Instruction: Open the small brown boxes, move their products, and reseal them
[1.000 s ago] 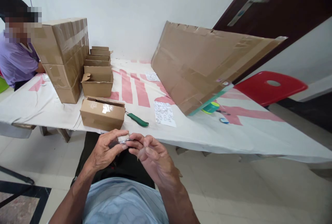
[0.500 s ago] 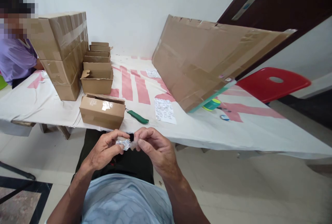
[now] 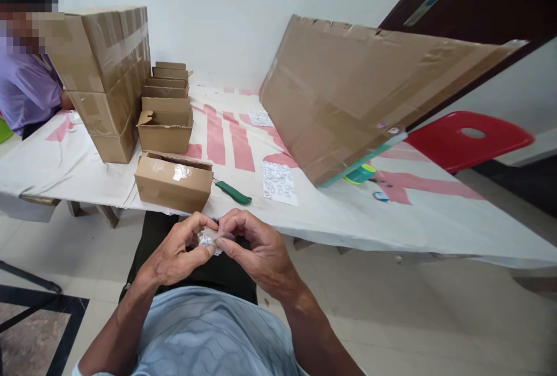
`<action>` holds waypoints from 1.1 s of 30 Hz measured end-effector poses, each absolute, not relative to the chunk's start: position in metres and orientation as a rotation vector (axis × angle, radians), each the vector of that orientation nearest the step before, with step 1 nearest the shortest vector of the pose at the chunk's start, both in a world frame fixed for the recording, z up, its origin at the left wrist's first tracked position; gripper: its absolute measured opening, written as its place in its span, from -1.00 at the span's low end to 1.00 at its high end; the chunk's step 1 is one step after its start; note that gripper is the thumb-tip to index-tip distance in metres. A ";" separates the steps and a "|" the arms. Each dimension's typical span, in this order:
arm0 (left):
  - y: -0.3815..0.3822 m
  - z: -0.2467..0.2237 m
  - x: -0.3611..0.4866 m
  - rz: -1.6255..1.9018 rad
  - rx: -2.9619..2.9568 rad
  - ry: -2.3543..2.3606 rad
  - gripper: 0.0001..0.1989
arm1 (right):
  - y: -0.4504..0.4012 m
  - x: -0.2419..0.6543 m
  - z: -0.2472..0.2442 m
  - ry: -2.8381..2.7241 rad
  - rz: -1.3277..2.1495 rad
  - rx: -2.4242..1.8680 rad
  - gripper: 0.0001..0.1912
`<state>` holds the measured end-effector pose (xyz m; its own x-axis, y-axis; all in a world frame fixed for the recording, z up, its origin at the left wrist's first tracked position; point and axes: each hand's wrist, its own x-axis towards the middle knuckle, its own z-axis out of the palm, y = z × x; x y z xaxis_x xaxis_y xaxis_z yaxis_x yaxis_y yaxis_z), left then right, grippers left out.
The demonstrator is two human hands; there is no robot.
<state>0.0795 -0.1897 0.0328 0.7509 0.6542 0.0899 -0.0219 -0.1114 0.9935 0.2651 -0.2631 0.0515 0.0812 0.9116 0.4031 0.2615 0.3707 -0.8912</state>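
My left hand [image 3: 179, 253] is closed on a small white packet [image 3: 208, 240] with bluish print, held above my lap just below the table's front edge. Against its right side, my right hand [image 3: 259, 243] pinches a thin, clear strip [image 3: 225, 236], perhaps tape or film; I cannot tell which. The fingers cover part of the packet. Nearest to both hands on the table are an open cardboard box [image 3: 172, 189] with clear tape on its side and a green-handled tool [image 3: 234, 192], whose tip is partly hidden by the box.
Open cardboard boxes [image 3: 165, 132] stand in a row behind, beside a tall stack of taped cartons [image 3: 93, 74]. A big cardboard sheet [image 3: 348, 97] leans at the right, near a tape roll [image 3: 360, 174] and a red chair [image 3: 470, 141]. Printed paper [image 3: 279, 183] lies mid-table. A person [image 3: 26, 86] sits left.
My right hand has moved left, closing in on my left hand and bringing the clear strip onto the packet. The camera view has shifted slightly.
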 end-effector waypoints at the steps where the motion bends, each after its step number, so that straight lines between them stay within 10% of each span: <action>1: -0.190 0.033 0.079 0.620 1.602 0.521 -0.69 | -0.263 0.265 0.052 -1.458 0.670 -1.127 -0.87; 18: -0.191 0.036 0.077 0.648 1.737 0.589 -0.74 | -0.260 0.262 0.046 -1.369 0.779 -1.196 -0.88; 33: -0.192 0.043 0.072 0.854 2.144 0.354 -0.62 | -0.248 0.261 0.026 -0.910 1.611 -0.869 -0.55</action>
